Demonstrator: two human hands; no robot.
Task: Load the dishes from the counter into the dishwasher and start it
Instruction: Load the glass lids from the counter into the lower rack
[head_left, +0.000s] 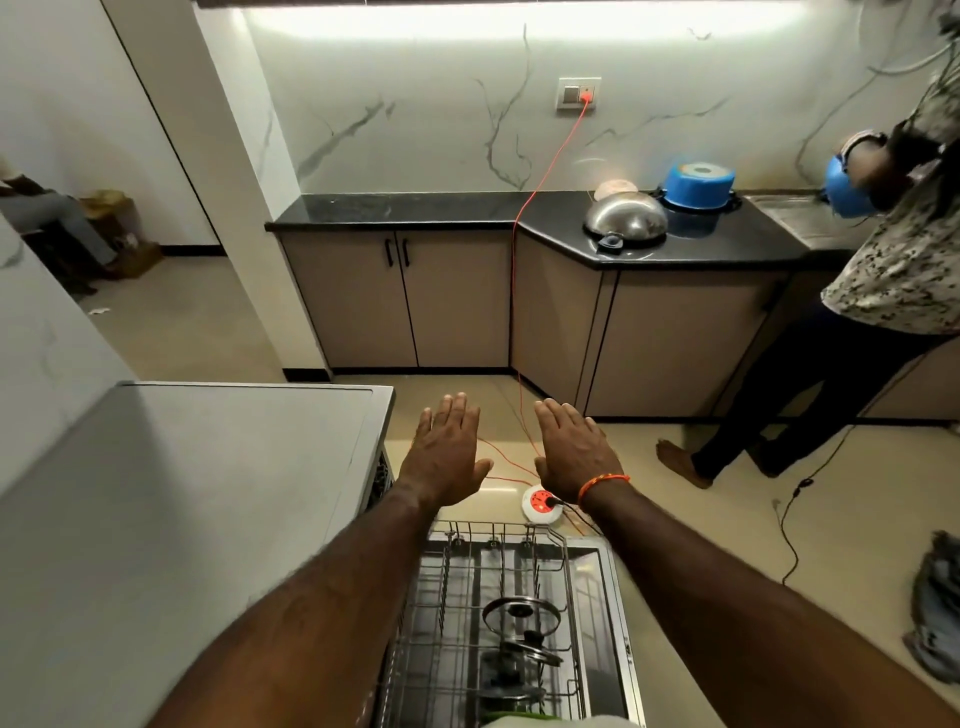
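Hovering palm-down over the floor, left hand (445, 457) and right hand (570, 451), fingers straight and pressed together, holding nothing. Well ahead and to the right, on the counter (727, 249): upturned steel bowl (626, 221) and blue pot (698, 186), nearer the right hand. Directly below the forearms, rack (498, 603) pulled out, lids (522, 618) already in it.

Both arms reach forward, palms down, fingers straight and holding nothing: the left hand (445, 451) and right hand (570, 448) hover side by side, apart. Below the wrists sits the pulled-out dishwasher rack (498, 613) holding 2 lids (522, 631). Beyond the fingertips, on the black counter (415, 208), stand an overturned steel bowl (626, 222) and a blue pot (698, 186).
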